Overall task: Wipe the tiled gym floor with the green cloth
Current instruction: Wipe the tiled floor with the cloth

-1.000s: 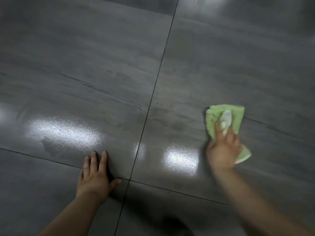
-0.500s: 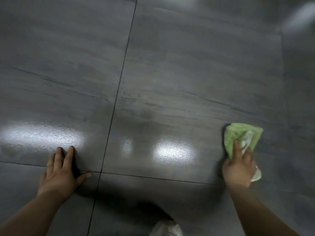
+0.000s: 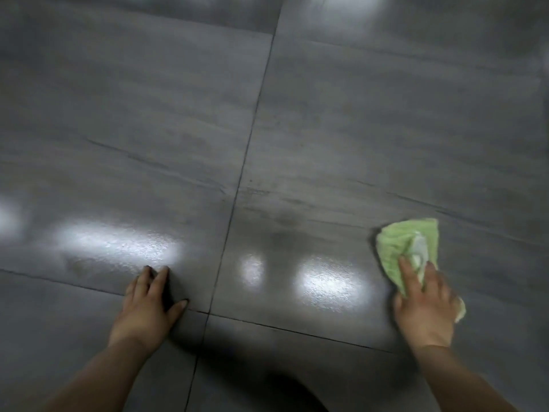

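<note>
The green cloth (image 3: 399,248) lies bunched on the glossy grey tiled floor (image 3: 341,120) at the right, with a whitish fold showing in its middle. My right hand (image 3: 423,307) presses down on its near half, index finger stretched over the green fabric and the other fingers gripping the fold; a corner of cloth sticks out past the hand's right side. My left hand (image 3: 147,304) rests flat on the floor at the lower left, fingers together, thumb pointing toward the crossing of two grout lines (image 3: 208,313).
Large grey tiles fill the whole view, split by one long grout line (image 3: 252,129) running away from me and one crossing it near my hands. Bright ceiling-light reflections (image 3: 326,281) glare between my hands. A dark shape sits at the bottom edge.
My right hand swept the cloth rightward away from the long grout line, then came back slightly left. My left hand stayed planted by the grout crossing.
</note>
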